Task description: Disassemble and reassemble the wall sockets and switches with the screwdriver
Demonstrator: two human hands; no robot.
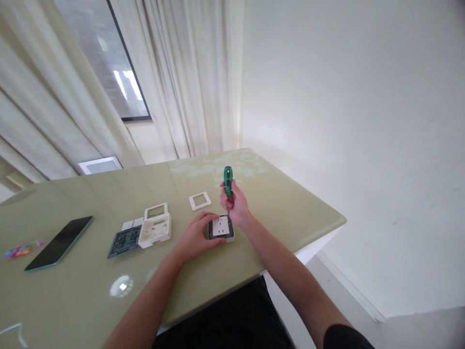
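Note:
A wall socket (pixel 220 226) with a white face and a dark surround sits in a white box on the table, near its front edge. Thumb and fingers of my left hand (pixel 199 232) grip it from the left side. Above its right edge, my right hand (pixel 235 203) is wrapped round the handle of a green and black screwdriver (pixel 228 180). The screwdriver stands upright, its shaft pointing down at the right side of the socket. Whether the tip sits in a screw is too small to tell.
A white cover frame (pixel 199 200) lies beyond the socket. To the left are an open white back box (pixel 155 230), another frame (pixel 156 210), a dark grey panel (pixel 124 241), a dark tablet (pixel 60 242) and small colourful pieces (pixel 20 250). A wall (pixel 356 121) rises at right.

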